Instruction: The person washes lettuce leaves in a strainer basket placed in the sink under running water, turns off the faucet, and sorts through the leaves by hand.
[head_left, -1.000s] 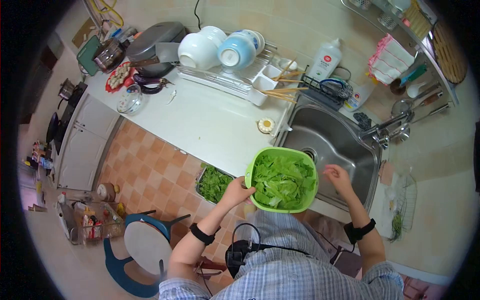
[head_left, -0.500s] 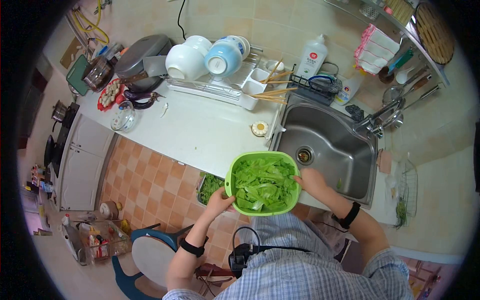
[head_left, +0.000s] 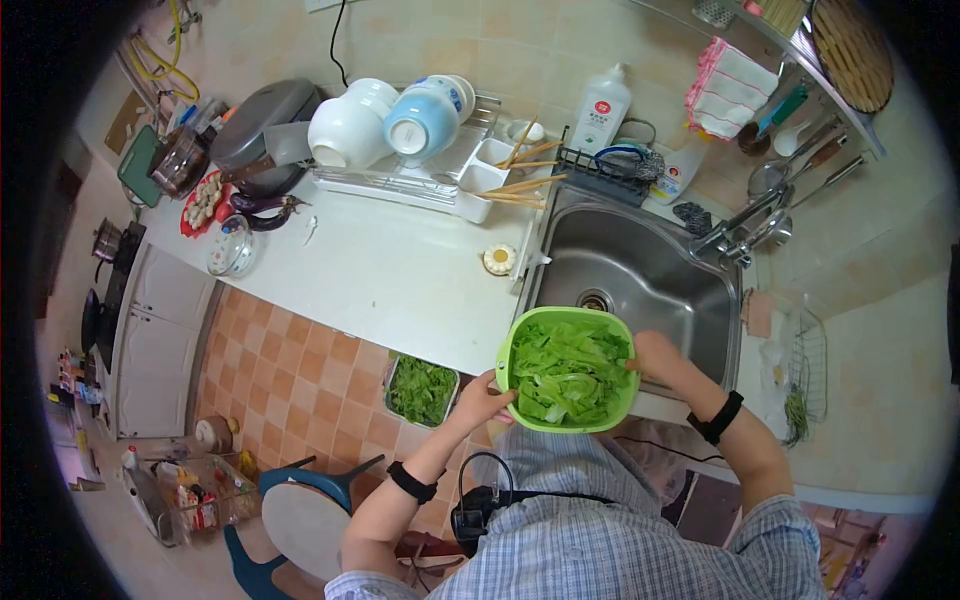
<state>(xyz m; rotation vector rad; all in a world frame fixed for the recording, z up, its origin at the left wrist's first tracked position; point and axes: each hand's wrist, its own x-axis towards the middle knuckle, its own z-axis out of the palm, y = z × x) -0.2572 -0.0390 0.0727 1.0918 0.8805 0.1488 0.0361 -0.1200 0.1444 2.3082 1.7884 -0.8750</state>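
A light green plastic basin (head_left: 630, 400) full of torn lettuce leaves (head_left: 568, 370) is held in front of my body, over the front edge of the sink. My left hand (head_left: 484, 402) grips its left rim, thumb on top and fingers beneath. On the opposite side, my right hand (head_left: 655, 362) is closed on the right rim; part of its fingers is hidden behind the wall. Below and left of the basin, a clear container of leafy greens (head_left: 422, 390) sits low, beyond the counter's front edge.
The steel sink (head_left: 640, 250) lies behind the basin. On the white counter (head_left: 380, 280) stand a dish rack (head_left: 400, 188) with bowls, eggplants (head_left: 265, 212) and a glass bowl (head_left: 231, 247). A chair (head_left: 305, 525) stands at lower left; a wire basket (head_left: 812, 365) is right of the sink.
The basin and both hands have moved right, staying level with the lettuce inside. More of the container of greens on the left now shows. The view has shifted slightly.
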